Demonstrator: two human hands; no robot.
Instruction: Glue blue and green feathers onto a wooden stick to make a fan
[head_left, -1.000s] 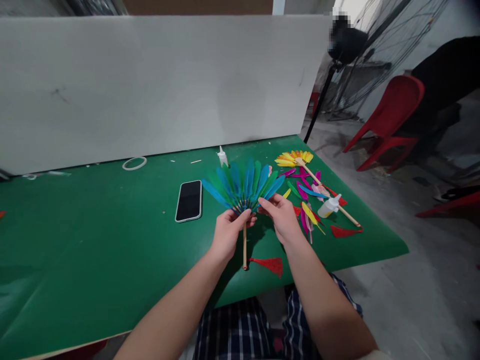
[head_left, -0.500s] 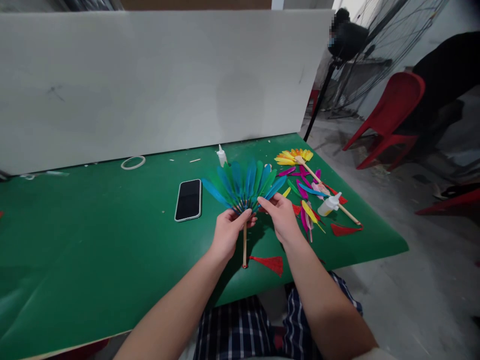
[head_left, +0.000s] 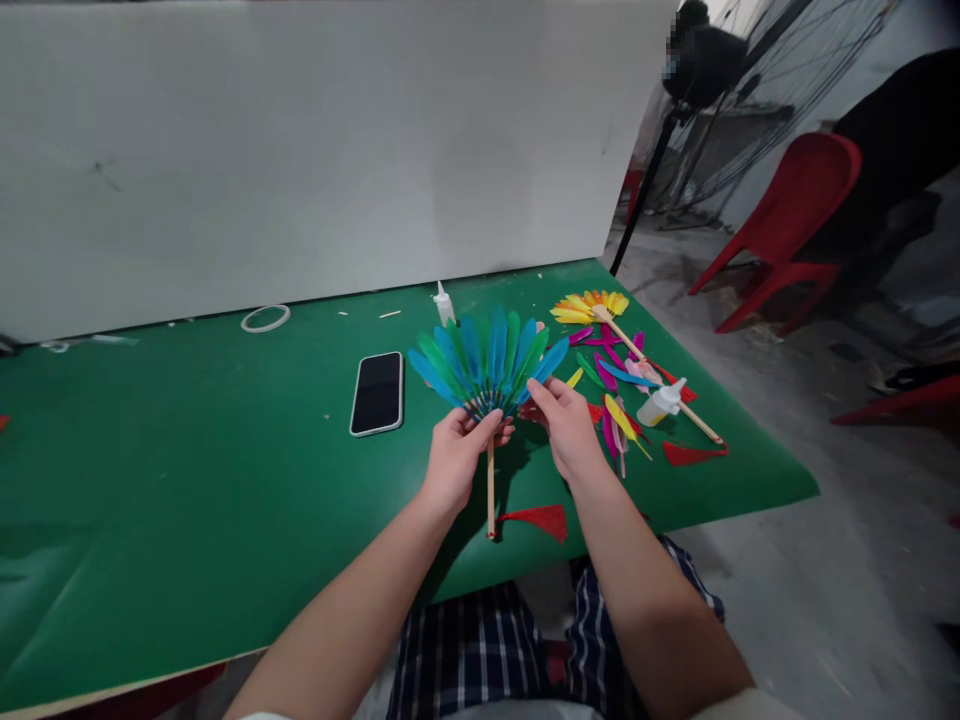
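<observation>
A feather fan (head_left: 487, 350) of blue and green feathers stands spread above the table, its feather bases fixed at the top of a thin wooden handle (head_left: 491, 490). My left hand (head_left: 456, 455) is closed on the base of the fan, thumb in front and fingers behind. At the fan's right side, my right hand (head_left: 568, 425) pinches the lower end of the outermost blue feather between thumb and fingers. A red tassel (head_left: 541, 521) tied to the handle's bottom end lies to the right on the green table.
Left of the fan lies a phone (head_left: 377, 394). One glue bottle (head_left: 444, 303) stands behind it; another glue bottle (head_left: 661, 404) lies tilted at right among loose feathers (head_left: 611, 430). A yellow feather fan (head_left: 590, 306) is beyond them. A tape ring (head_left: 265, 319) lies near the white board (head_left: 300, 150).
The feathers have turned slightly, the right edge dropping less far outward. My right hand has shifted a little right along the edge feather. My left hand keeps its hold.
</observation>
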